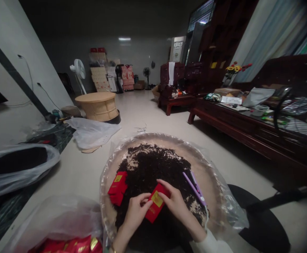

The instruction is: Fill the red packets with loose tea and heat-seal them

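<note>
A red packet with a gold label [153,212] is held over the round tray, both hands on it. My left hand [137,210] pinches its left edge, thumb on the front. On the upper right side, my right hand [176,202] grips it with the thumb by the label. Dark, loose, leaf-like material [153,165] is heaped in the round plastic-lined tray [213,175] beneath. To the left, a stack of similar red packets [117,189] rests on the heap. A purple clamp-style tool with a cord, like a hair straightener [195,188], lies to the right.
A plastic bag of red and gold packets [71,244] stands at lower left. Another bag [50,160] holds dark material. Beyond are a round wooden table [96,98], a plastic sheet [92,131] and a long dark wood table [229,131]. A black round base [258,218] stands at right.
</note>
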Motion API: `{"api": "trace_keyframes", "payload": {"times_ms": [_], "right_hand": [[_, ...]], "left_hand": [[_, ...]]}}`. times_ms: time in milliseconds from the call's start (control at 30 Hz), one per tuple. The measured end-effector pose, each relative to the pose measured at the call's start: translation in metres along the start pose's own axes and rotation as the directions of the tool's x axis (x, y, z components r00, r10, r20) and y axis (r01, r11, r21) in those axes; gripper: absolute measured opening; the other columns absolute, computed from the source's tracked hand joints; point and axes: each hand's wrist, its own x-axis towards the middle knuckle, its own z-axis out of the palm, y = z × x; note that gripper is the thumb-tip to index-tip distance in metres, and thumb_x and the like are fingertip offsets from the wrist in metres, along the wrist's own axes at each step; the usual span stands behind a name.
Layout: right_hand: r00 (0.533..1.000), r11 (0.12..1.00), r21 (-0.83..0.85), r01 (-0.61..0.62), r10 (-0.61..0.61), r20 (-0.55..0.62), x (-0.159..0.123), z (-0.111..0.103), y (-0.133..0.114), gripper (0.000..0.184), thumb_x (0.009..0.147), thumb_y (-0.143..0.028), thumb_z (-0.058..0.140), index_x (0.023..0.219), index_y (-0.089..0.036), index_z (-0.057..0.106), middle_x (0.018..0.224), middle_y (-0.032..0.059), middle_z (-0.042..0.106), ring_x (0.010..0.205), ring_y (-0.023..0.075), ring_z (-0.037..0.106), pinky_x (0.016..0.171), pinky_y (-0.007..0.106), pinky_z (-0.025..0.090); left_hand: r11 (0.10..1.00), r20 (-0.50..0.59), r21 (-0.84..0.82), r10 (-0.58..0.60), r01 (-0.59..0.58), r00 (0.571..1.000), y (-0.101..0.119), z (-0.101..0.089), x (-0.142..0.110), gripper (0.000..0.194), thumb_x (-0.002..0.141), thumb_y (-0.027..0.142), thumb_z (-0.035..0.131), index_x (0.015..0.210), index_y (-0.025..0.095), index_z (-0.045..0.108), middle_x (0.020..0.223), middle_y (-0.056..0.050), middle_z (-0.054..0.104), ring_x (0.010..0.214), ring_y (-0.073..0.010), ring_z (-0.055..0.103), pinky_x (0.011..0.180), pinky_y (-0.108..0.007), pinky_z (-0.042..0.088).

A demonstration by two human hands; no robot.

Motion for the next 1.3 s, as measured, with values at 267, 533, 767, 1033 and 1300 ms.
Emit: {"api": "trace_keyframes", "payload": {"times_ms": [267,533,767,1033,1300], "right_hand": [[0.929,0.96,0.27,-0.072,0.163,-0.332,-0.014,0.022,0.016,0.022,0.081,-0.04,0.06,0.073,-0.023,0.049,0.075,0.0014,0.065,0.073,0.0198,0.065,0.067,0.03,0.055],[0.939,0.922,-0.3,0.246,-0.304,-0.162,-0.022,0.02,0.004,0.042,0.086,-0.019,0.055,0.127,-0.021,0.048,0.133,0.0152,0.053,0.123,0.0294,0.05,0.098,0.05,0.047],[0.806,0.643,-0.499,0.581,-0.539,0.244,-0.017,0.019,0.001,0.055,0.088,-0.008,0.048,0.14,-0.025,0.044,0.127,0.0111,0.063,0.12,0.0281,0.054,0.091,0.051,0.053],[0.773,0.675,-0.41,0.613,-0.619,0.137,-0.028,0.019,0.021,0.053,0.092,-0.007,0.042,0.143,-0.024,0.04,0.13,0.0121,0.06,0.121,0.0237,0.057,0.094,0.043,0.056],[0.897,0.828,-0.412,0.381,-0.439,-0.054,-0.03,0.023,0.013,0.016,0.09,-0.018,0.051,0.094,-0.023,0.065,0.095,0.009,0.061,0.088,0.0215,0.063,0.071,0.035,0.059]], "left_hand": [[0.735,-0.087,-0.666,-0.251,0.132,0.964,0.004,0.015,0.002,0.059,0.06,0.044,0.081,0.107,0.014,0.061,0.084,-0.009,0.074,0.076,-0.0206,0.071,0.068,-0.028,0.055],[0.971,-0.156,-0.237,-0.037,-0.001,0.987,0.013,0.006,0.003,0.027,0.071,0.037,0.066,0.091,0.02,0.062,0.079,-0.003,0.071,0.072,-0.0188,0.067,0.069,-0.029,0.052],[0.991,-0.052,0.129,0.035,-0.028,0.998,0.018,0.002,-0.012,0.014,0.074,0.026,0.055,0.083,0.022,0.063,0.066,-0.001,0.063,0.06,-0.0161,0.059,0.058,-0.025,0.045],[0.968,-0.03,-0.23,-0.111,0.101,0.993,0.003,0.017,-0.012,0.026,0.068,0.035,0.064,0.086,0.017,0.063,0.071,-0.003,0.066,0.066,-0.0163,0.063,0.062,-0.025,0.05],[0.999,-0.067,-0.027,-0.044,0.042,0.997,0.007,0.018,-0.018,0.021,0.076,0.032,0.058,0.092,0.021,0.067,0.078,-0.004,0.07,0.069,-0.0176,0.065,0.064,-0.025,0.05]]}}
